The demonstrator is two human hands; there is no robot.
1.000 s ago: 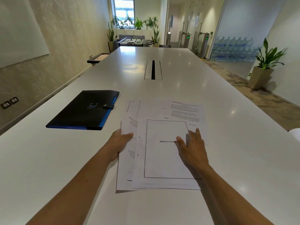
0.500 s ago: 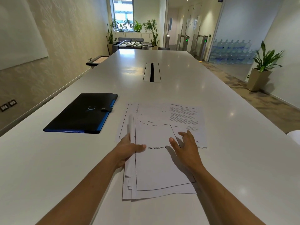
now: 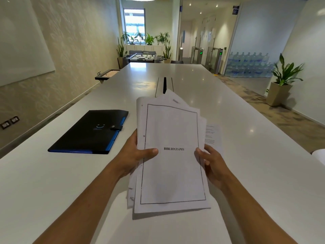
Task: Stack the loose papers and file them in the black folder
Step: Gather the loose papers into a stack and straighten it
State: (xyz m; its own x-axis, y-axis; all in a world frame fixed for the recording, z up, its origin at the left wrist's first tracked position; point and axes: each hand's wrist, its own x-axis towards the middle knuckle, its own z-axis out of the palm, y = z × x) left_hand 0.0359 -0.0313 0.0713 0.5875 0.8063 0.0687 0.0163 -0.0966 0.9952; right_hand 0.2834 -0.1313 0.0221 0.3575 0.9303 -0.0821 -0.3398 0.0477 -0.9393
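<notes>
Head view, change: the sheaf of papers [image 3: 171, 155], pressed flat on the surface [image 3: 52, 182] a second ago, has been gathered and lifted clear of it; the edges are fanned and uneven at top and left.
Left hand [image 3: 133, 155]: closed on the sheaf's left edge, thumb laid over the top sheet, fingers hidden beneath.
Right hand [image 3: 213, 164]: closed on the right edge, thumb on top, fingers behind the sheets.
Top sheet: a bordered page headed BIBLIOGRAPHY is faced toward the camera.
Stray sheet [image 3: 212, 136]: one printed page is left lying on the surface just beyond the right hand, partly hidden by the sheaf.
Black folder [image 3: 91, 132]: lying closed with its snap tab fastened, flat on the surface to the left of and beyond the left hand, apart from the papers.
Meaning for the task: gathering is judged nearly done; squaring the edges, collecting the stray sheet and opening the folder are judged to remain.
</notes>
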